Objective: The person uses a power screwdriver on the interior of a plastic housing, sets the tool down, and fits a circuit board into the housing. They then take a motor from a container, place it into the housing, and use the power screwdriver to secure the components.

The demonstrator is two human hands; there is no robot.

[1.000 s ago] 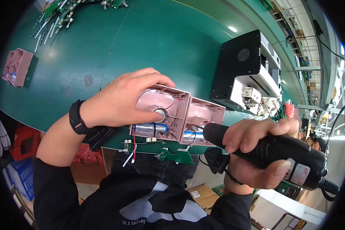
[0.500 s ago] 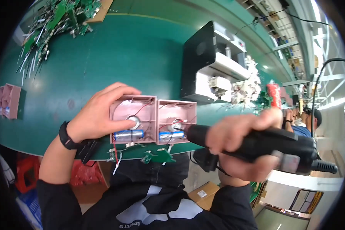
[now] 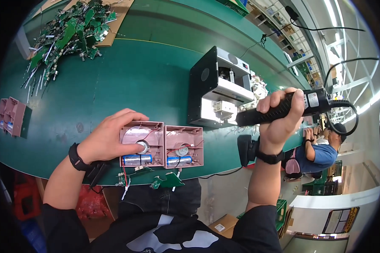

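Note:
Two pink plastic cases lie open side by side at the table's front edge: a left case (image 3: 155,150) and a right case (image 3: 197,149). Each has a blue cylindrical battery, such as the left battery (image 3: 137,160), a round metal part, and wires. My left hand (image 3: 105,139) grips the left case, thumb on its round metal part (image 3: 142,146). My right hand (image 3: 279,120) is closed round a black electric screwdriver (image 3: 314,101), raised right of the cases, its front end pointing left. Wired green circuit boards (image 3: 171,180) lie along the front edge.
A black and silver machine (image 3: 204,78) stands beyond the cases, with white parts (image 3: 259,86) heaped beside it. Scrap circuit boards (image 3: 67,38) pile up at the far left. Another pink case (image 3: 12,118) sits at the left. A co-worker (image 3: 321,154) is at the right.
My right hand has lifted the electric screwdriver up and away from the right case, where its tip was. My left hand keeps its hold on the left case. The whole view has shifted.

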